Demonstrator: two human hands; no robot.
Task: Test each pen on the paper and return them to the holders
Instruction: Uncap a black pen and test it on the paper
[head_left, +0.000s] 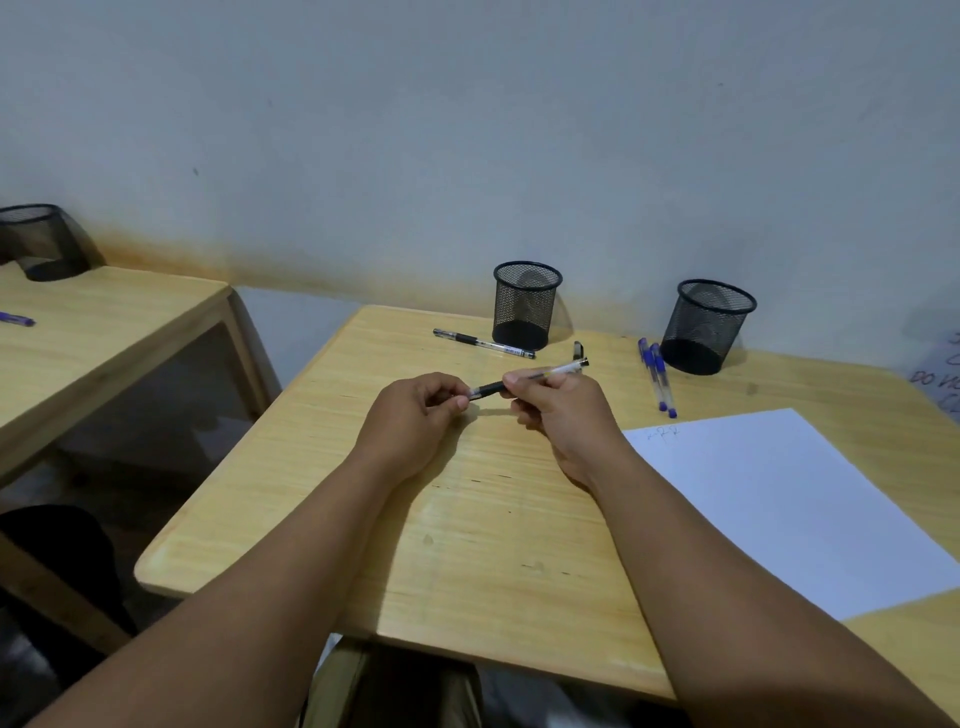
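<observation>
Nearest, over the desk middle: left hand pinching the tip end, right hand gripping the barrel of a black pen. Likely capping or uncapping. Next: scribbling on the paper at the right edge, then dropping into a holder at the far edge.

Both forearms are bare to the frame edge, left hand and right hand without rings.

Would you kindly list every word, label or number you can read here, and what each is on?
"DO" and some cut-off letters: white sheet at the right edge, rest unreadable.
Scribbled pen marks, not words: top of the paper.
Printing on the black pen's barrel on the desk: too small to read.
Mesh holders: no text.
</observation>
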